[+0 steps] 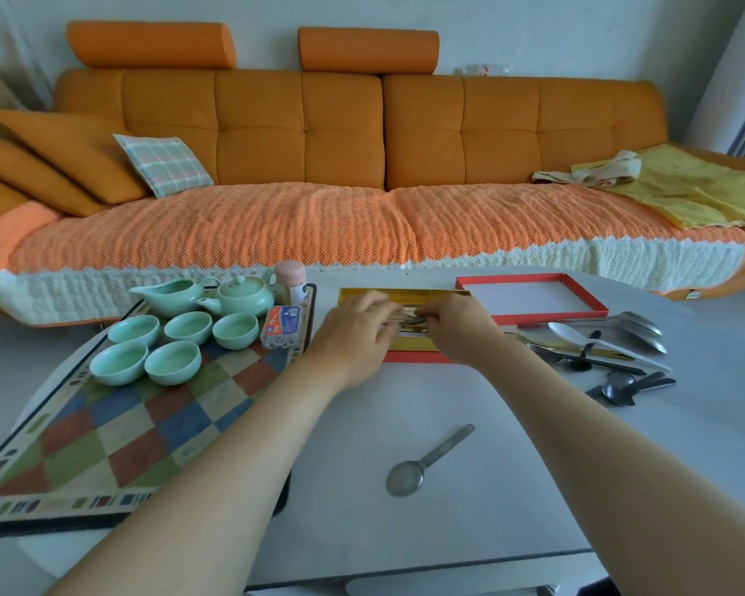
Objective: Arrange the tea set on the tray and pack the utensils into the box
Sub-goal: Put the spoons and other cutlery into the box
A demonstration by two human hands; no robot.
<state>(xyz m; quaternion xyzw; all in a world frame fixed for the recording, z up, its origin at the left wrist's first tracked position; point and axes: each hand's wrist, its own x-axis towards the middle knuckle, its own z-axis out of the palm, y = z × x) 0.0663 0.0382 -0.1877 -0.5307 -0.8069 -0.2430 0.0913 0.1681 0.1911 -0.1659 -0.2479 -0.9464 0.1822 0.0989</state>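
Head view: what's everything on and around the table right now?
tray: one, checked, left
cups: five, pale green, on tray
teapot: one, pale green, tray's far edge
pitcher: one, pale green, beside teapot
packet: one, orange-blue, on tray
box: one, red-gold, centre
lid: one, red, right of box
spoon: one, grey, alone, near edge
utensils: several, mixed, far right
sofa: one, orange, behind
hands: left hand and right hand, over box, at a dark utensil
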